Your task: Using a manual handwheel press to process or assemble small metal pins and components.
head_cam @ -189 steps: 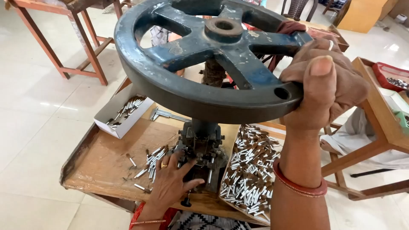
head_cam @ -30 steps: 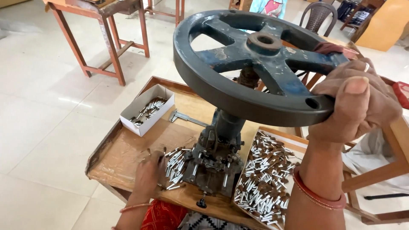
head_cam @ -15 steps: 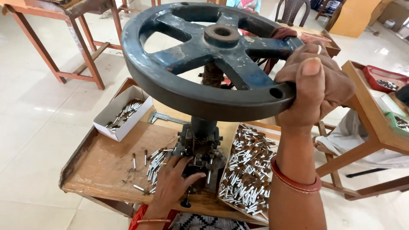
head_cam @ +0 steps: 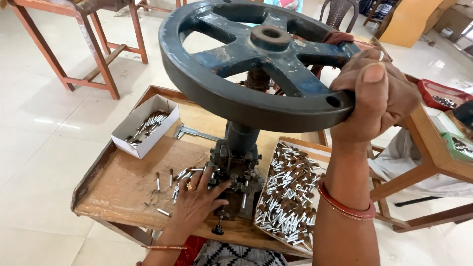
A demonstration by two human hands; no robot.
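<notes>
A big dark blue-grey handwheel (head_cam: 246,74) tops a small screw press (head_cam: 236,172) on a wooden table (head_cam: 123,187). My right hand (head_cam: 379,93) grips the wheel's rim at the right side. My left hand (head_cam: 197,197) rests flat at the foot of the press, fingers spread toward the die, among a few loose small metal pins (head_cam: 172,180). Whether a pin is under its fingertips is hidden.
A tray (head_cam: 290,197) heaped with several small metal pins lies right of the press. A white cardboard box (head_cam: 143,125) with more pins sits at the back left, a metal caliper (head_cam: 192,132) beside it. Wooden tables and a chair stand around; red and green trays at far right.
The wheel has been turned back and forth. My left hand went from gathering pins left of the press to resting at its base, and the view shifted closer.
</notes>
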